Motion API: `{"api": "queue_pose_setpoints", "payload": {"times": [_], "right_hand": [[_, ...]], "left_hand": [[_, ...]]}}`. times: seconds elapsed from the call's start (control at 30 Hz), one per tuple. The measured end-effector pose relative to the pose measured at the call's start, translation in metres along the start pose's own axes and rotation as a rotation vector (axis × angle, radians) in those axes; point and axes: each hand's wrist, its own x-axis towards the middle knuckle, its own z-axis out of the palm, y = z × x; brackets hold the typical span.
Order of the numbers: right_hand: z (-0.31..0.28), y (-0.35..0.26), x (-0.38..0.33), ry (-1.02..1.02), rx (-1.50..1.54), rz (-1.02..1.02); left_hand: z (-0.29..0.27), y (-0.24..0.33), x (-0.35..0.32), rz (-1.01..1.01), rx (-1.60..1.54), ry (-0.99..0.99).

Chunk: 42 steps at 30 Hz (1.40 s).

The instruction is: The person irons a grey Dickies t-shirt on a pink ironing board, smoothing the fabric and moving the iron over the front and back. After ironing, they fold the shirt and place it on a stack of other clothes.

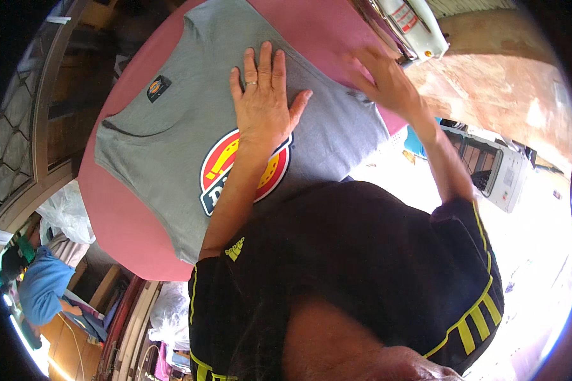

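Observation:
A grey T-shirt (327, 130) with a red, yellow and dark printed emblem (273, 171) lies spread on a board with a pink cover (117, 219). Its neckline, with a small dark label (159, 88), faces left. My left hand (264, 105) rests flat on the shirt above the emblem, fingers spread, a ring on one finger. That forearm crosses and partly hides the print. My right hand (391, 82) is over the board's right side near the shirt's edge, holding nothing that I can see. Its fingers look stretched apart but are blurred.
A white appliance with a metal part (410, 28) stands at the far right of the board. A white, open-fronted machine (499, 171) is beyond my right arm. Clear plastic bags (67, 213) and a person in blue (44, 286) are at left, beside a window frame (41, 120).

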Motion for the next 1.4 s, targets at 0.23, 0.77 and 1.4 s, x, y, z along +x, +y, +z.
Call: {"api": "queue_pose_setpoints", "payload": {"times": [0.23, 0.77, 1.4], "right_hand": [[0.025, -0.026, -0.079, 0.157, 0.167, 0.361], [0.079, -0.071, -0.019, -0.022, 0.03, -0.238], [0.008, 0.009, -0.012, 0.053, -0.011, -0.38]], "left_hand": [[0.012, -0.002, -0.003, 0.014, -0.002, 0.026], [-0.027, -0.002, -0.094, -0.332, -0.157, 0.342], [-0.102, -0.045, -0.345, -1.019, 0.431, 0.519]]}}
